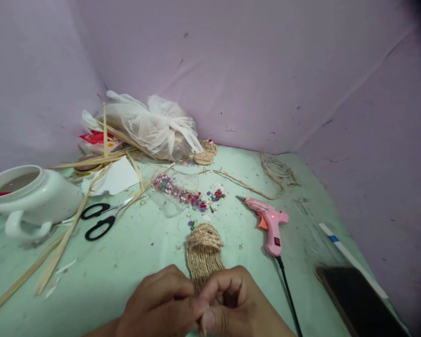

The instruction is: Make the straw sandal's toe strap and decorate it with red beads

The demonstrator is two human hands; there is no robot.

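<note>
My left hand [159,299] and my right hand [243,299] meet at the bottom middle, fingers closed and fingertips pinched together. Between the fingertips shows a small pale bit, too little to name. Just beyond them a small slipper-shaped piece of braided straw cord [205,248] lies on the table, its near end hidden behind my fingers. I cannot tell whether my fingers touch it. To the right lies a pink hot glue gun [271,222] with an orange trigger and a lit light. Loose coloured beads [191,224] lie right behind the braided piece.
Red, white and purple beads [182,194] lie on clear plastic. Left are black-handled scissors [101,220], straw strips [61,252] and a white mug-like pot [52,192]. A plastic bag [154,126] and braided pieces [206,153] stand behind. A phone [358,299] is at right.
</note>
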